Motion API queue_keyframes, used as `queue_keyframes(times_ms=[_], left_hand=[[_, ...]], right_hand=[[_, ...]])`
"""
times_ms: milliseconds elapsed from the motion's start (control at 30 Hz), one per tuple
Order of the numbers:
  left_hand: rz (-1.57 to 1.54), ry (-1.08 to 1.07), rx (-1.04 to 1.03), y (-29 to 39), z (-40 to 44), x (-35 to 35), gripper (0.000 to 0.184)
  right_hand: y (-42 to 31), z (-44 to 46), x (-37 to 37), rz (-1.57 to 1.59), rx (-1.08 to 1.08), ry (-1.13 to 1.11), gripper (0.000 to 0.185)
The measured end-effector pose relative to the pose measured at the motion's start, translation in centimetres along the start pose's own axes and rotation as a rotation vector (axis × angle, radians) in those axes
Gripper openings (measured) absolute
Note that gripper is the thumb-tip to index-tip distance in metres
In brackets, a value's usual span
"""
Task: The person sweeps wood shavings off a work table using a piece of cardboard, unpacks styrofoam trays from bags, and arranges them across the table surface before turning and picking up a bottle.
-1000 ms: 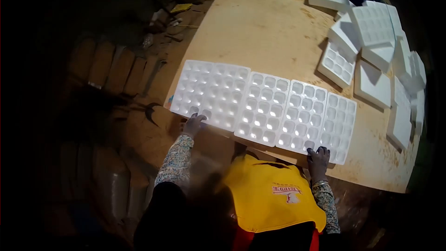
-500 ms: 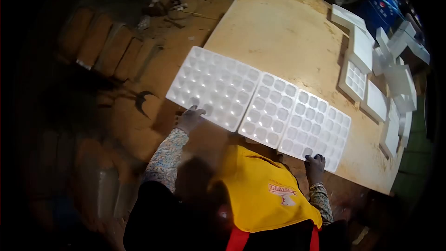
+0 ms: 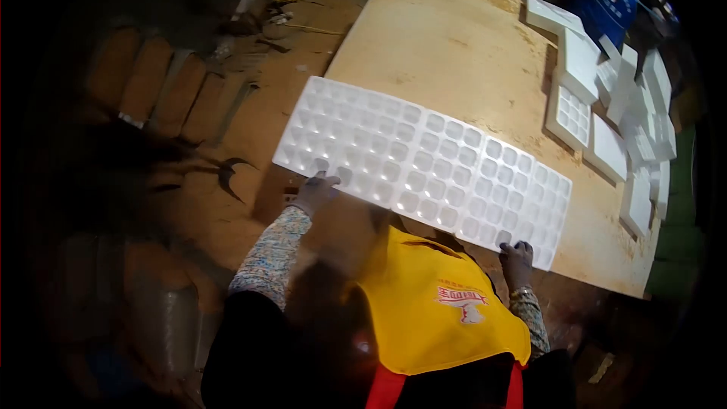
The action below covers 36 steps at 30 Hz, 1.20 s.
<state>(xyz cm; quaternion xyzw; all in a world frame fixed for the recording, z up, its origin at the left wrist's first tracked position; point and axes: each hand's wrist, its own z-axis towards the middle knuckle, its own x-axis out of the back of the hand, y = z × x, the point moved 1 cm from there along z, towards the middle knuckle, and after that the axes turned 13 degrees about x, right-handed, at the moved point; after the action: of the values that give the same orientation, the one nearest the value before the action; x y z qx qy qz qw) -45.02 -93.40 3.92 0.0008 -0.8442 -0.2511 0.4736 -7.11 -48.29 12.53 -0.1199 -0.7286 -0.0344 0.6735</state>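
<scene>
White trays (image 3: 424, 169) drawn together, gap closed

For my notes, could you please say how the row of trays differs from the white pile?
The row of trays lies neatly aligned; the white pile is jumbled. The row is dimpled throughout; the pile shows many plain faces. The left hand and right hand touch the row; neither touches the pile. Both are white.

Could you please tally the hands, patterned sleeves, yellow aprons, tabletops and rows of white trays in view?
Hands: 2 (left hand, right hand)
Patterned sleeves: 2
Yellow apron: 1
Tabletop: 1
Row of white trays: 1
Total: 7
</scene>
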Motion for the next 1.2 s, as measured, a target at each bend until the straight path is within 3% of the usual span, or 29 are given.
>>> queue_keyframes(times_ms=[233, 267, 367, 400, 467, 500, 533, 600, 633, 733, 800, 833, 867, 900, 933, 1000, 1067, 1133, 1200], left_hand=[[0.041, -0.033, 0.015, 0.8, -0.9, 0.7, 0.034], [0.019, -0.033, 0.223, 0.0, -0.2, -0.3, 0.034], [0.033, -0.004, 0.088, -0.3, -0.2, -0.2, 0.037], [0.021, 0.107, -0.121, -3.8, 1.0, -2.3, 0.038], [0.097, 0.073, -0.116, -4.2, 1.2, -0.7, 0.037], [0.046, 0.06, -0.026, -3.7, 0.6, 0.9, 0.037], [0.109, 0.142, -0.136, -4.6, 0.1, 2.1, 0.034], [0.143, 0.237, -0.12, -2.6, -1.6, 3.3, 0.028], [0.207, 0.32, -0.182, -2.5, -1.8, 4.1, 0.03], [0.008, 0.394, -0.133, 5.5, -4.6, 6.2, 0.035], [-0.151, 0.385, -0.147, 13.4, -4.6, 5.5, 0.038], [-0.238, 0.394, -0.224, 16.9, -3.5, 3.4, 0.035], [-0.3, 0.35, -0.184, 21.1, -2.8, 1.2, 0.034], [-0.392, 0.341, -0.272, 27.5, -2.6, -0.9, 0.034], [-0.384, 0.341, -0.372, 32.6, -1.5, -3.8, 0.034], [-0.255, 0.356, -0.622, 45.2, -1.0, -7.8, 0.032], [-0.206, 0.31, -0.745, 56.1, 1.4, -12.3, 0.037], [-0.066, 0.176, -0.752, 66.0, 4.6, -14.9, 0.049], [0.112, 0.087, -0.632, 72.1, 9.3, -17.1, 0.062]], right_hand=[[0.9, -0.5, -0.7, 0.05, 0.004, 0.007, 0.019], [0.4, -0.4, -0.5, 0.044, -0.014, 0.009, 0.019], [1.2, -0.6, -2.3, -0.016, 0.06, 0.029, 0.021], [0.8, -0.4, -2.2, -0.022, 0.048, 0.063, 0.021], [0.1, -0.5, -2.6, 0.029, 0.042, 0.049, 0.022], [-1.5, 0.2, -1.4, 0.004, -0.002, -0.027, 0.025], [-3.2, 0.8, -0.3, -0.008, -0.035, -0.102, 0.028], [-2.6, -0.5, 0.5, 0.0, -0.086, 0.027, 0.037], [-2.6, -1.0, 1.7, 0.075, -0.091, -0.045, 0.06], [2.1, -4.0, 5.3, 0.045, -0.063, 0.221, 0.046], [10.4, -5.5, 6.8, 0.034, -0.219, 0.41, 0.043], [14.8, -5.4, 5.0, 0.047, -0.432, 0.529, 0.052], [18.2, -4.4, 4.0, 0.048, -0.439, 0.559, 0.052], [22.2, -3.1, 3.6, 0.09, -0.517, 0.584, 0.058], [26.2, -1.3, 3.1, 0.134, -0.583, 0.604, 0.064], [30.5, 4.2, 2.7, 0.172, -0.532, 0.417, 0.083], [33.2, 9.1, 5.4, 0.16, -0.512, 0.196, 0.079], [38.7, 13.5, 3.2, -0.09, -0.451, 0.248, 0.073], [47.0, 16.5, 2.8, -0.107, -0.393, 0.346, 0.065]])
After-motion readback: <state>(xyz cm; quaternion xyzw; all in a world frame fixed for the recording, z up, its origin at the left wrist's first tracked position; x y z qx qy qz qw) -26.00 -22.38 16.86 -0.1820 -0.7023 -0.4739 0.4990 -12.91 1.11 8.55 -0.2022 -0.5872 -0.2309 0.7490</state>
